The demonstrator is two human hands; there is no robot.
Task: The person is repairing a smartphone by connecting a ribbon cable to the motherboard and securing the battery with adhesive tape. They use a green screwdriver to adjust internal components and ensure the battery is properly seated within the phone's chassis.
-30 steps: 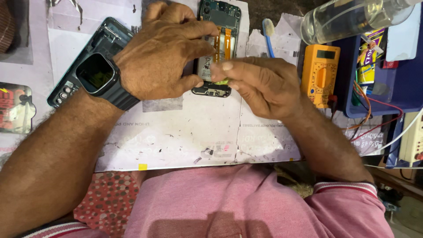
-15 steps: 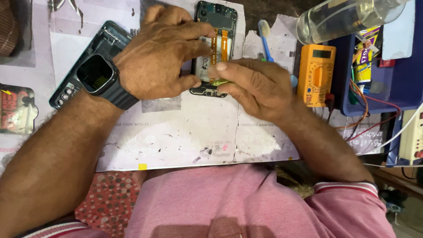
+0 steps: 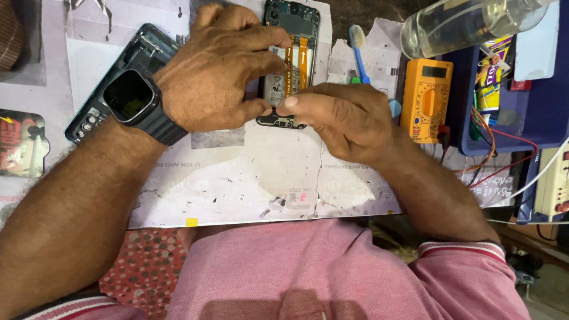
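Two hands meet at the top middle of the frame. My left hand (image 3: 216, 74) clamps the open phone (image 3: 288, 62) so it stays put, while my right hand (image 3: 341, 115) pinches fingertips together at its bottom edge beside the yellow meter (image 3: 425, 101).

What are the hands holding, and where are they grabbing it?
The left hand steadies the opened phone by its left edge. The right hand pinches at its bottom end; whether it holds something small cannot be told.

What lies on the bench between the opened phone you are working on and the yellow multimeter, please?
In the head view, a blue-handled toothbrush lies between the opened phone and the yellow multimeter, resting on white paper; the right hand covers its lower end.
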